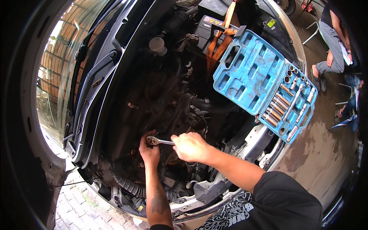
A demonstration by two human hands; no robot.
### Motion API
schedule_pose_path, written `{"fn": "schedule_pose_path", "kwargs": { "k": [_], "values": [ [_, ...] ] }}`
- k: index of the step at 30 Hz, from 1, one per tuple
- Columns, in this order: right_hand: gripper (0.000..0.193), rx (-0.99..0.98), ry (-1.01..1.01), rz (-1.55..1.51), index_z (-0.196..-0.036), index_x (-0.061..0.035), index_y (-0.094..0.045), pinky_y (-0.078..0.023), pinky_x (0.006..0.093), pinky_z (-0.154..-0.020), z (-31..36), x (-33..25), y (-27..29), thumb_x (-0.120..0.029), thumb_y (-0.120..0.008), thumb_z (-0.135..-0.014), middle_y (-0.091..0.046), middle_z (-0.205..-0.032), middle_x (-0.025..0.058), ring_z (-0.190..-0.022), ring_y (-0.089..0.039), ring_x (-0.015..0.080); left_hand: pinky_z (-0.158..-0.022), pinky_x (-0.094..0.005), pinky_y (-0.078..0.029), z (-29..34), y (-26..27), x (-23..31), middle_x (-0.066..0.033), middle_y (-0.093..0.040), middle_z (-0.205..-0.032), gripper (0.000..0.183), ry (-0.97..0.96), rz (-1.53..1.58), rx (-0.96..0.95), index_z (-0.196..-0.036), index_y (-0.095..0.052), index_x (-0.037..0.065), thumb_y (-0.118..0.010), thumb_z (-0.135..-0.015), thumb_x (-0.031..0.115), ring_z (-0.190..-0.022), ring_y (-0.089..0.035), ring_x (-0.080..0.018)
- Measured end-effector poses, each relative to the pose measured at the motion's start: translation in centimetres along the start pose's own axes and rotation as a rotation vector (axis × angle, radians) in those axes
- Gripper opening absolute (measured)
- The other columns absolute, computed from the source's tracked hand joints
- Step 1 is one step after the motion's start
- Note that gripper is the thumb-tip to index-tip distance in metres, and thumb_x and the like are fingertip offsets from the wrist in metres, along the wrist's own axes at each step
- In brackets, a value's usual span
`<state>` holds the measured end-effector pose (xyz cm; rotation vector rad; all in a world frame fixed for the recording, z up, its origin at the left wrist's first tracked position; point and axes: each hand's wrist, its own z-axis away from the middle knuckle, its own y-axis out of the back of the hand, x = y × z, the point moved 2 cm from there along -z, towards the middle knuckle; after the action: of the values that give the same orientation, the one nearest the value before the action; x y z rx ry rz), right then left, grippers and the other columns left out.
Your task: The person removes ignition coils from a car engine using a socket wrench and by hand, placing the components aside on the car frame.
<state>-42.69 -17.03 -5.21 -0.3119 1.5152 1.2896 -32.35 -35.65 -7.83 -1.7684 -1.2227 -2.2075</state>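
Note:
Over the engine bay, my right hand is closed around the handle of a silver ratchet wrench. The ratchet's round head lies at my left hand, whose thumb and fingers are curled about it. What sits under the ratchet head is hidden by my left hand and the dark bay. To the right, an open blue socket set case rests on the front of the car. Rows of sockets and a long silver bar lie in its lower half.
Behind the case is a car battery with orange straps. A ribbed air hose runs near my left forearm. The windshield and a wiper arm are at left. Seated people are off to the right.

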Motion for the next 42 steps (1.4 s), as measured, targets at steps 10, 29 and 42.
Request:
{"fn": "schedule_pose_path", "kwargs": {
  "k": [10,29,42],
  "values": [
    [0.056,0.04,-0.319,-0.339,-0.096,0.0052,-0.071,-0.055,0.0515,-0.085,-5.0,-3.0,-3.6,-0.048,-0.054,-0.096,-0.07,-0.093,0.0299,-0.094,-0.069,0.0462,-0.078,-0.0265,-0.054,0.1,-1.1,0.3,-0.0059,-0.074,-0.095,0.029,-0.035,-0.002,0.129,-0.111,-0.068,0.001,-0.07,-0.082,-0.004,-0.086,-0.068,-0.0109],
    [0.04,0.166,0.218,-0.073,-0.114,-0.0027,-0.066,-0.053,0.0437,-0.079,8.7,-0.8,8.2,-0.005,-0.069,-0.074,-0.067,-0.092,0.014,-0.088,-0.066,0.0332,-0.07,-0.0322,-0.052,-0.7,-1.7,-0.4,-0.0109,-0.071,-0.084,0.025,-0.202,-0.272,0.304,-0.095,-0.07,0.001,-0.085,-0.078,0.012,-0.075,-0.066,-0.0205],
    [0.023,0.289,-0.042,0.647,-0.094,-0.0006,-0.069,-0.048,0.044,-0.087,18.3,11.2,22.6,0.007,-0.057,-0.076,-0.065,-0.09,0.0123,-0.093,-0.06,0.0339,-0.071,-0.029,-0.051,0.3,-0.9,0.7,-0.0112,-0.072,-0.087,0.025,0.007,-0.249,0.23,-0.103,-0.071,-0.001,-0.08,-0.084,0.012,-0.078,-0.067,-0.0158]
  ]
}}
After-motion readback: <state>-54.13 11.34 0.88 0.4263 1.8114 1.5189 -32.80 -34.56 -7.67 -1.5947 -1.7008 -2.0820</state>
